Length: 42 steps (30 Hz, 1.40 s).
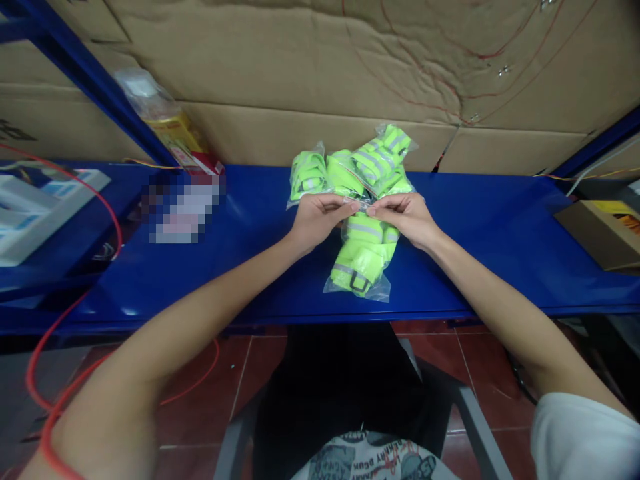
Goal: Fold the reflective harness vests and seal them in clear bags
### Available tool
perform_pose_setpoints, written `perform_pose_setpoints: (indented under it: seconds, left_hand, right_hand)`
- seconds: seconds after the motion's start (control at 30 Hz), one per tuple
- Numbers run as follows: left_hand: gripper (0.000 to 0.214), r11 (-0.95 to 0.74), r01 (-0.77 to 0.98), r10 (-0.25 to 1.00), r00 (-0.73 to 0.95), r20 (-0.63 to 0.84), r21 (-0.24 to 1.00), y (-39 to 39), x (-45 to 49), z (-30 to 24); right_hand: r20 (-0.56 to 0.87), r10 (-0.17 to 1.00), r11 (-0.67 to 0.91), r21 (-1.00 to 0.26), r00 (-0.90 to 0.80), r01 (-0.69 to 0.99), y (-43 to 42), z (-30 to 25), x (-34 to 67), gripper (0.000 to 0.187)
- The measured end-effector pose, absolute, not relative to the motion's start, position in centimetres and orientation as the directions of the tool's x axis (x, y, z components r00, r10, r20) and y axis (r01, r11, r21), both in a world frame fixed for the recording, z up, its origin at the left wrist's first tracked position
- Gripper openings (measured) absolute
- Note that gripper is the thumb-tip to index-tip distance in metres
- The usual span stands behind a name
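Observation:
Between both hands lies a clear plastic bag with folded neon-yellow reflective straps and a black buckle inside. Thumb and fingers of my left hand pinch the bag's top edge. My right hand pinches the same edge a short way to the right, the two thumbs almost meeting. Just behind the hands, more bagged neon-yellow reflective straps are heaped against the cardboard, with another such bag at the heap's left end. My fingers partly cover the bag's opening, so I cannot tell if it is sealed.
A blue shelf table carries everything. At the left stand a plastic bottle with a yellow label and a white device. A red hose loops by my left arm. An open cardboard box sits at the right.

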<state>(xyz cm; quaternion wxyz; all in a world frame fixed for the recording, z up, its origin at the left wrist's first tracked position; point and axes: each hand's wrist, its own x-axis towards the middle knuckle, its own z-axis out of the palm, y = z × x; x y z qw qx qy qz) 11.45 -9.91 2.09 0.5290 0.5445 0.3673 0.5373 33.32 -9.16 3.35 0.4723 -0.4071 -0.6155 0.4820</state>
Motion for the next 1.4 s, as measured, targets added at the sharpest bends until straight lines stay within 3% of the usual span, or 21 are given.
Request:
perform_pose_setpoints:
  seconds: [0.43,0.57,0.67,0.87,1.07,1.2,1.4]
  left_hand:
    - [0.044,-0.263,-0.106,0.943,0.18,0.278,0.959,-9.7,11.2,1.4]
    - [0.047,-0.342,-0.043,0.924,0.167,0.344,0.939,-9.9,11.2,1.7]
    - [0.049,-0.311,-0.023,0.933,0.181,0.31,0.95,-10.0,11.4,1.8]
    - [0.046,-0.219,-0.055,0.95,0.216,0.226,0.974,-10.1,11.7,1.4]
    - [0.047,-0.314,-0.13,0.922,0.192,0.335,0.94,-9.8,11.9,1.6]
    - [0.047,-0.211,-0.118,0.964,0.139,0.227,0.97,-9.2,11.3,1.8]
    - [0.042,0.041,-0.074,0.913,0.408,-0.007,0.996,-8.4,9.6,2.4]
  right_hand:
    - [0.21,0.935,0.234,-0.971,-0.285,0.051,-9.3,3.6,33.6,0.044]
    - [0.222,0.92,0.272,-0.955,-0.324,0.116,-9.3,3.8,34.0,0.045]
    - [0.253,0.902,0.327,-0.929,-0.349,0.173,-9.4,3.8,34.1,0.047]
    - [0.252,0.871,0.354,-0.917,-0.421,0.184,-9.5,3.6,33.7,0.045]
    - [0.25,0.879,0.33,-0.933,-0.406,0.141,-9.3,3.6,33.7,0.046]
    - [0.22,0.9,0.309,-0.931,-0.376,0.194,-8.7,3.4,34.4,0.045]
    - [0.167,0.832,0.319,-0.924,-0.528,0.21,-8.5,3.2,35.1,0.038]
